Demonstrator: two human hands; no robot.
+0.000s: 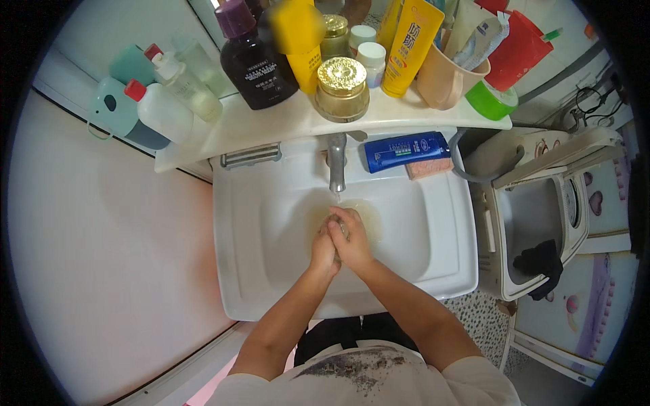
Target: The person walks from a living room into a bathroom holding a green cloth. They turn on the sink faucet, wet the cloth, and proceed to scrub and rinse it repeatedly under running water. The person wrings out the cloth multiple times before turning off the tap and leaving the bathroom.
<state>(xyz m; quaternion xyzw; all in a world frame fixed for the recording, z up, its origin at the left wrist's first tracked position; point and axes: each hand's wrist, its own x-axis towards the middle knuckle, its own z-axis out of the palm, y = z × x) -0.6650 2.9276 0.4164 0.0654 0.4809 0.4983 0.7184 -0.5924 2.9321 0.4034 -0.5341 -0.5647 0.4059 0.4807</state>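
Both hands are pressed together over the white sink basin (406, 237), just below the spout of the metal faucet (337, 162). A thin stream of water (338, 198) runs down onto the fingertips. My left hand (322, 247) is closed, its fingers partly covered by the other. My right hand (353, 242) lies over it with curled fingers. Between the palms a small greyish patch shows, too hidden to name. Yellowish, slightly foamy water (367, 215) spreads in the basin around the hands.
A blue squeeze tube (406, 151) lies on a pink sponge-like block (430, 168) at the sink's back right. Bottles, jars and tubes crowd the white shelf (271, 125) above. An open washing machine (535, 210) with a dark cloth (540, 265) stands on the right.
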